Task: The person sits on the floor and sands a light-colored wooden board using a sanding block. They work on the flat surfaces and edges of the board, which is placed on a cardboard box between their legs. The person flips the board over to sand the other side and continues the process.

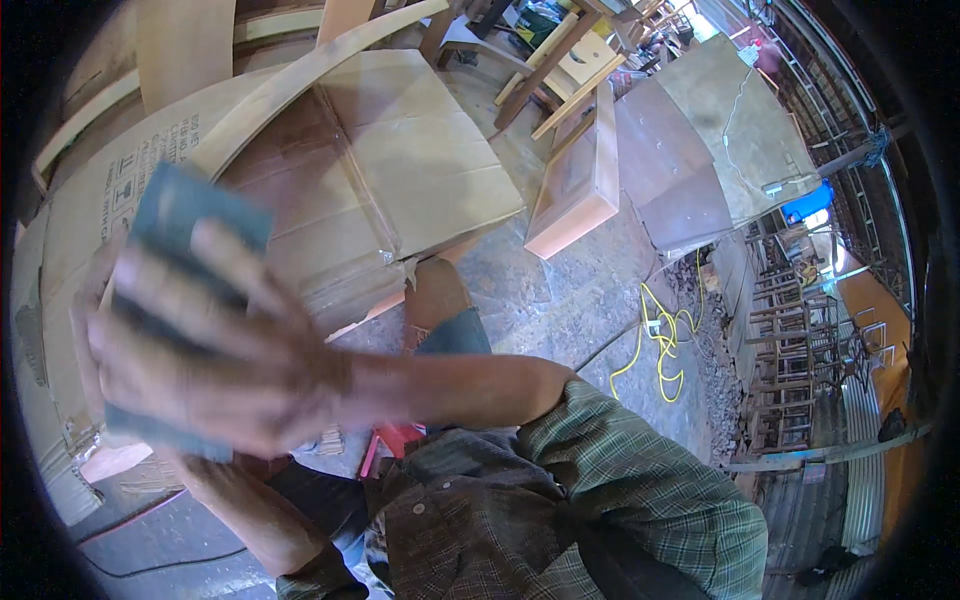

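Apparently we are sanding, our right hand [215,345] gripping a green pad [185,205] by the curved strip [300,80] above cardboard [425,150], our left hand's [92,300] hold unclear; steady pressure seems needed next.

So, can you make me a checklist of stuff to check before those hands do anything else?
1. Right hand has the blue-green sheet: ok, its fingers lie across it.
2. Left hand has a firm grip: cannot tell, it is mostly hidden.
3. Hands show sharply: not ok, they are blurred.
4. Curved wooden strip is held steady: cannot tell, its near end is hidden.
5. Yellow cord is away from the hands: ok, it lies off to the right.
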The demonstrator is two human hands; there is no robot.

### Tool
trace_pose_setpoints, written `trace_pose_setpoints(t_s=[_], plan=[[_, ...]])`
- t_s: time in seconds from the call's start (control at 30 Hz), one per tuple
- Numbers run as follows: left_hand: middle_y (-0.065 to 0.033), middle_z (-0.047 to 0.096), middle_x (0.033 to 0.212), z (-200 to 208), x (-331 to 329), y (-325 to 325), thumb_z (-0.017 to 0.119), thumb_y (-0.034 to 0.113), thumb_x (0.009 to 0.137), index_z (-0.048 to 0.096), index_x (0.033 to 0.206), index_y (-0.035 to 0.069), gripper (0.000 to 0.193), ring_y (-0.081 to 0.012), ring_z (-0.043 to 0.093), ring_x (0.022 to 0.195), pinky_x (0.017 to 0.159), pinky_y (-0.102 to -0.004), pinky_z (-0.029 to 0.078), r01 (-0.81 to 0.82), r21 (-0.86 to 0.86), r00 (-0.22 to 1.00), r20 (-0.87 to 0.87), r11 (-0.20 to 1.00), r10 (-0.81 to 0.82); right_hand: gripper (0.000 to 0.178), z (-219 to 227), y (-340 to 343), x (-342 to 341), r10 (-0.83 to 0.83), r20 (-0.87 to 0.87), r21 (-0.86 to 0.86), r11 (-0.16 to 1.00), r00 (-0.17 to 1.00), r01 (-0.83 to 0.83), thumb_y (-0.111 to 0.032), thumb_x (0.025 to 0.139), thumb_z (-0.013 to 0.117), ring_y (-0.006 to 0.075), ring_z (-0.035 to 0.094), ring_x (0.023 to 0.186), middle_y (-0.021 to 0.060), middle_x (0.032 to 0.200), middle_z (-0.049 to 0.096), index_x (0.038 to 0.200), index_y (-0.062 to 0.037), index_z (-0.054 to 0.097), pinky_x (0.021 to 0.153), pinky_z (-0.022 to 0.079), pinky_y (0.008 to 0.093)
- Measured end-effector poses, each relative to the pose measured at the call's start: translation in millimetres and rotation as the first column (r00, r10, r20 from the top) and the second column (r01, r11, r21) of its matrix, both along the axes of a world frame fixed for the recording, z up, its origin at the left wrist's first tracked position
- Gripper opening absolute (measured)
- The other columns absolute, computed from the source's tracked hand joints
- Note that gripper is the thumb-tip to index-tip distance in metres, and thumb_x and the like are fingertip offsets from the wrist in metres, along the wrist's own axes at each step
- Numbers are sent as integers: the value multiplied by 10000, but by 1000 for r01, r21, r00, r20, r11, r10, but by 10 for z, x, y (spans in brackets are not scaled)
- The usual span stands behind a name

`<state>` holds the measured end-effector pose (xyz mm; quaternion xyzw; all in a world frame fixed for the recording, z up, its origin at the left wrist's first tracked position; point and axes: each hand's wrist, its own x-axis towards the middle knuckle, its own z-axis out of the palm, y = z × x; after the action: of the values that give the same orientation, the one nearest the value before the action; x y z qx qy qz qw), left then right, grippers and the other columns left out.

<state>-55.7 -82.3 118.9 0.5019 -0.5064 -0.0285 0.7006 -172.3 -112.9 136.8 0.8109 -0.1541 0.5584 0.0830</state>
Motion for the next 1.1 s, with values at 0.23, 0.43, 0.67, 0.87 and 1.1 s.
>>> trace_pose_setpoints(t_s=[0.23, 0.43, 0.67, 0.87, 1.1], plan=[[-87, 612, 1079, -77, -24, -36, 573, 78, 865, 586, 1105, -38, 266, -154, 562, 1002, 858, -280, 450, 127, 28, 982, -147, 992, -122, 399, 60, 121, 65, -46, 25, 48, 998, 999, 45, -282, 783, 583, 371, 422, 1197, 171, 1197, 515, 1089, -26, 590, 950, 287, 592], [-84, 613, 1088, -190, 143, 24, 566, 52, 858, 583, 1110, -32, 266, -160, 573, 1005, 842, -287, 471, 179, 6, 983, -46, 984, -178, 320, 101, -212, -24, -95, 32, 99, 991, 995, 92, -254, 796, 558, 354, 450, 1184, 164, 1185, 527, 1050, -72, 621, 955, 297, 599], [-157, 633, 1076, 115, -188, 0, 665, 15, 806, 598, 1071, -38, 279, -182, 591, 991, 862, -299, 486, 129, 39, 987, -98, 991, -124, 295, -12, -653, -326, -73, 6, 150, 986, 997, 71, -220, 830, 534, 326, 484, 1174, 137, 1204, 534, 1082, -92, 619, 1036, 260, 546], [-155, 643, 1015, 121, 29, 76, 688, -12, 777, 594, 1070, -56, 310, -173, 606, 923, 832, -292, 495, 121, 43, 983, -143, 992, -114, 354, -112, -539, -280, 108, -13, 31, 994, 994, -108, -116, 808, 553, 326, 444, 1231, 136, 1260, 512, 1159, -86, 584, 1054, 241, 542], [-158, 650, 1009, 152, 60, 31, 738, 35, 737, 617, 1008, -28, 303, -189, 612, 933, 844, -302, 484, 116, -43, 988, -97, 992, -120, 604, 48, -1358, -599, -131, -34, 0, 991, 991, 131, 111, 672, 544, 367, 379, 1280, 184, 1297, 494, 1254, -50, 516, 1070, 239, 512]])
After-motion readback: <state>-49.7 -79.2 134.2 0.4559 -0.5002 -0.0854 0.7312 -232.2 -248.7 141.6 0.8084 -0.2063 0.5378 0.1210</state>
